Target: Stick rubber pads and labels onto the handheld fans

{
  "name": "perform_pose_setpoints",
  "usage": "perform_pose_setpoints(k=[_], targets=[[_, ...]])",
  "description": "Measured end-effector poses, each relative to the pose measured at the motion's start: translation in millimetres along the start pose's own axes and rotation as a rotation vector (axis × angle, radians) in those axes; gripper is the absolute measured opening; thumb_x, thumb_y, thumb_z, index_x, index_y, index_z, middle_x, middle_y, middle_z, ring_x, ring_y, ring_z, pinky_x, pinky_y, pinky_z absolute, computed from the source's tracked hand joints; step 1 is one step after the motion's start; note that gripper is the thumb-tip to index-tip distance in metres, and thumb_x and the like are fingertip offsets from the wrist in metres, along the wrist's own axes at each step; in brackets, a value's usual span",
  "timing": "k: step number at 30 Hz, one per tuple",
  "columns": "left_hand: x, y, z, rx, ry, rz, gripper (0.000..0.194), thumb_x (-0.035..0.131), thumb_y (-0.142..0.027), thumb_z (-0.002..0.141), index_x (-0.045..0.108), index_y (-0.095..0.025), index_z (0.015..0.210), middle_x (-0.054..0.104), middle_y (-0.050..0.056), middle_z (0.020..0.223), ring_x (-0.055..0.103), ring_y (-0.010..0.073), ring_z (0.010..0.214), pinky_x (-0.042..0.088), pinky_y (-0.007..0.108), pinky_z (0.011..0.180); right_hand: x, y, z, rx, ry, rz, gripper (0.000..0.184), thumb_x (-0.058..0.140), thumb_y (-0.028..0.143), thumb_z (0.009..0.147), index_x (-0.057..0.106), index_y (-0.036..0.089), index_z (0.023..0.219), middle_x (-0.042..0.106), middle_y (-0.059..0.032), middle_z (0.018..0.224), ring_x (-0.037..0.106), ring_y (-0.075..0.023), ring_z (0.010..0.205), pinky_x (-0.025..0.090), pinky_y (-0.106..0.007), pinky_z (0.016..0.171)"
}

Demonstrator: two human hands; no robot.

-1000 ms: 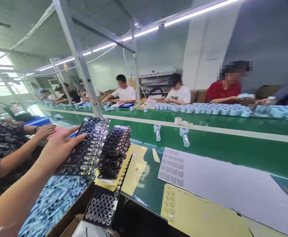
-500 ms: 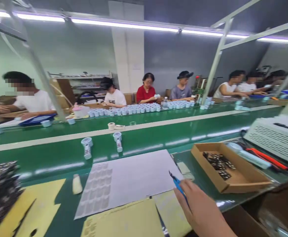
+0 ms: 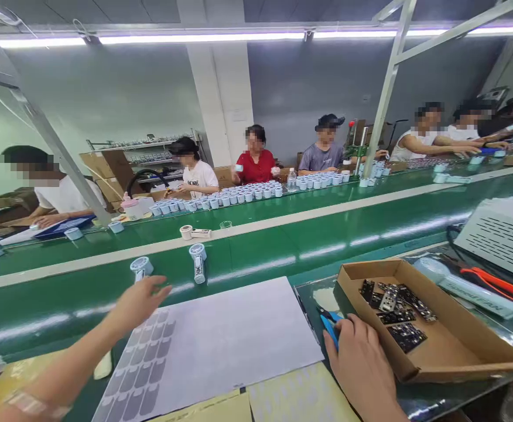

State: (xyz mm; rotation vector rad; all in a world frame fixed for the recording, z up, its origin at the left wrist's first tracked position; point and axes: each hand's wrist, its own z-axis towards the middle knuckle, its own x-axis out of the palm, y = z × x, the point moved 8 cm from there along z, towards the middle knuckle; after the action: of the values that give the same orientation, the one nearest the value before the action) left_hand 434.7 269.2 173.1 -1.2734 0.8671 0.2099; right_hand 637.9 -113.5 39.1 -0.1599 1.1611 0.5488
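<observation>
My left hand (image 3: pixel 144 302) stretches over the green conveyor belt with fingers apart and nothing in them. Just beyond its fingers lies a light blue handheld fan (image 3: pixel 141 265); the hand partly hides its handle. A second light blue fan (image 3: pixel 198 261) lies to the right of the hand. Held in my right hand (image 3: pixel 362 360) are blue-handled nippers (image 3: pixel 329 329), their dark jaws pointing away from me, between the white sheet and the cardboard tray. Below my left hand is the white sheet (image 3: pixel 234 334) with rows of grey stickers (image 3: pixel 140 363) along its left side.
The cardboard tray (image 3: pixel 467 357) with several small circuit boards (image 3: pixel 403 310) stands at the right, near orange-handled pliers (image 3: pixel 502 287) and a pale blue fan-shaped item (image 3: pixel 471 287). Yellow sheets (image 3: pixel 300 395) lie in front. Across the belt (image 3: pixel 256 258), co-workers sit behind rows of light blue parts (image 3: pixel 221 196).
My left hand has come into view and reached toward the left fan. My right hand, with the nippers, is now closer to the cardboard tray. The view has shifted slightly.
</observation>
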Motion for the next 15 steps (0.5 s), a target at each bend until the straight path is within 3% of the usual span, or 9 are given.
perform_pose_setpoints(k=[3,5,9,12,15], targets=[[60.9,-4,35,-0.073,0.097,0.106,0.02,0.068,-0.034,0.087,0.067,-0.014,0.093,0.068,0.003,0.093,0.065,0.019,0.083,0.055,0.039,0.078,3,-5,-6,-0.081,-0.15,0.043,0.033,0.044,0.033,0.093,0.065,0.008,0.098,0.066,-0.0269,0.111,0.064,-0.0393,0.103,0.052,-0.051,0.084],[91.5,-5,52,-0.125,0.125,0.121,0.029,0.063,-0.04,0.091,0.066,-0.015,0.104,0.069,0.005,0.102,0.067,0.0202,0.087,0.057,0.04,0.077,-2,-5,-11,-0.138,-0.243,0.056,0.04,0.035,0.037,0.098,0.064,0.011,0.098,0.067,-0.0259,0.108,0.065,-0.0392,0.101,0.053,-0.052,0.08],[124.7,-4,73,-0.202,0.126,0.019,0.035,0.065,-0.037,0.09,0.063,-0.017,0.118,0.066,0.009,0.116,0.066,0.0228,0.097,0.057,0.042,0.081,-21,10,-18,-0.237,-0.323,0.155,0.038,0.038,0.047,0.1,0.061,0.017,0.107,0.068,-0.0201,0.119,0.065,-0.0369,0.108,0.055,-0.048,0.079],[126.3,-1,73,-0.247,0.109,-0.152,0.037,0.065,-0.037,0.09,0.061,-0.016,0.12,0.064,0.01,0.119,0.065,0.0234,0.099,0.057,0.042,0.081,-28,55,-17,-0.423,-0.13,0.393,0.024,0.048,0.036,0.099,0.059,0.022,0.116,0.07,-0.0109,0.123,0.065,-0.0276,0.114,0.056,-0.037,0.087],[106.5,6,48,-0.243,0.107,-0.377,0.028,0.063,-0.034,0.091,0.064,-0.014,0.111,0.067,0.008,0.108,0.066,0.019,0.088,0.057,0.037,0.074,-26,121,-16,-0.548,0.281,0.644,0.033,0.052,0.024,0.095,0.058,0.021,0.127,0.07,-0.0091,0.123,0.067,-0.0228,0.113,0.056,-0.032,0.092]])
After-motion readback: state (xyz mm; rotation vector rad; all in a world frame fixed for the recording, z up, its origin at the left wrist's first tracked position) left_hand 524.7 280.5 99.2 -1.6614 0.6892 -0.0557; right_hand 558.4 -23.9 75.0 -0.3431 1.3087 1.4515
